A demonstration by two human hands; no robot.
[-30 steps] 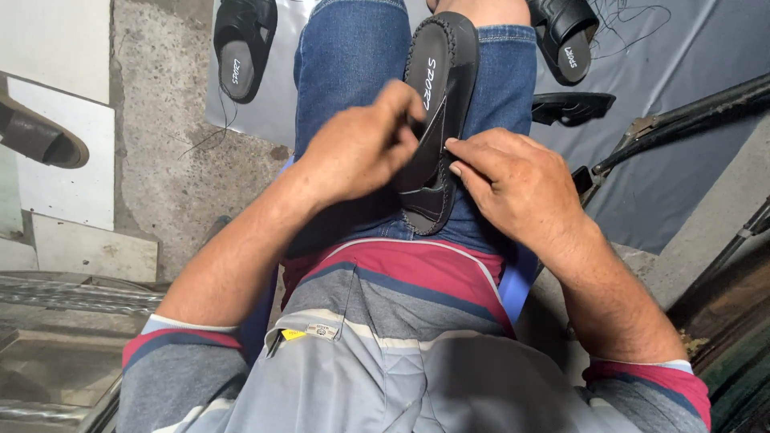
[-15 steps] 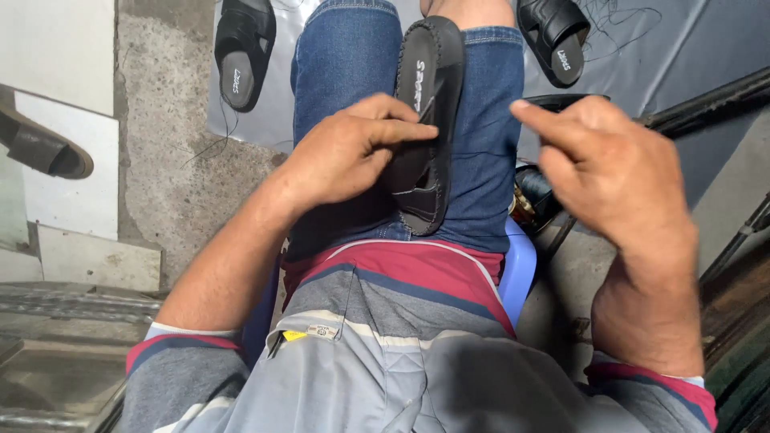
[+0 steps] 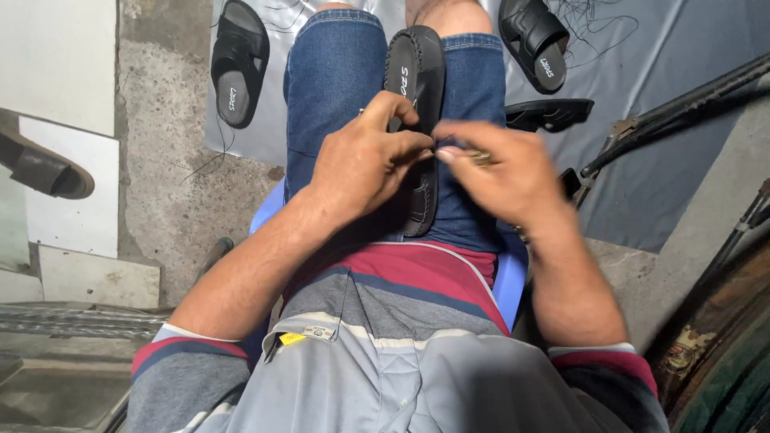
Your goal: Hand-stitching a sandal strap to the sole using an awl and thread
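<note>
A black sandal (image 3: 417, 72) with a stitched edge lies sole-side down along my lap, on my blue jeans. My left hand (image 3: 365, 160) grips its middle, fingers curled over its side. My right hand (image 3: 501, 172) is just to the right of it, blurred, with thumb and fingers pinched together at the sandal's edge; a small metal tool seems to be in that pinch, but I cannot make it out clearly. I sit on a blue plastic stool (image 3: 509, 277).
Another black sandal (image 3: 239, 64) lies on a grey sheet (image 3: 666, 48) at top left, one more (image 3: 533, 44) at top right, and a flat black sole (image 3: 549, 114) beside my right knee. Dark metal bars (image 3: 682, 104) run along the right. A worn shoe (image 3: 44, 168) rests at left.
My right hand had swung out to the right, away from the sandal, and has now come back to its edge next to my left hand. The left hand kept its hold.
</note>
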